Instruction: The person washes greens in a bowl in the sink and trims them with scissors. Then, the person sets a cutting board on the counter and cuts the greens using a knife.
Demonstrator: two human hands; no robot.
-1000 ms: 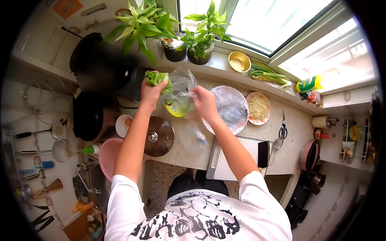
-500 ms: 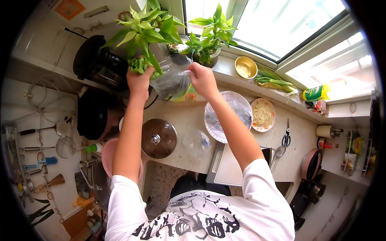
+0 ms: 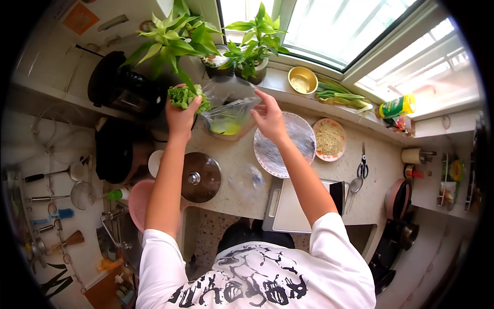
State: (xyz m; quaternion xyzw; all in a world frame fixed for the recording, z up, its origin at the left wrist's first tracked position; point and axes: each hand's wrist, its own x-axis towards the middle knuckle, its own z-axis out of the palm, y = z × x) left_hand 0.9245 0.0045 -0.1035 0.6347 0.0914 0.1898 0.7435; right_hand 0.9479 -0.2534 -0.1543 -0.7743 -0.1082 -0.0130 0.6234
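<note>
My left hand (image 3: pixel 180 119) is closed around a bunch of green leafy lettuce (image 3: pixel 184 97), its leaves showing above the thumb and fingers. To its right is a clear plastic bag (image 3: pixel 234 109) with something yellow-green low inside it. My right hand (image 3: pixel 270 119) is at the bag's right side, fingers stretched and apart; whether the fingertips touch the film I cannot tell. Below that hand, a large round dish covered with plastic wrap (image 3: pixel 280 149) sits on the counter, partly behind my right forearm.
Potted plants (image 3: pixel 252 64), a gold bowl (image 3: pixel 302 80) and green onions (image 3: pixel 339 97) line the sill. On the counter are a plate of pale shreds (image 3: pixel 329 139), scissors (image 3: pixel 363 164), a strainer (image 3: pixel 355 186), a cutting board (image 3: pixel 296 212) and a glass lid (image 3: pixel 206 185). A black appliance (image 3: pixel 121 92) stands left.
My right hand has let go of the bag's edge and its fingers have spread. The bag has sagged lower. The lettuce in my left hand now shows more fully, clear of the plant leaves.
</note>
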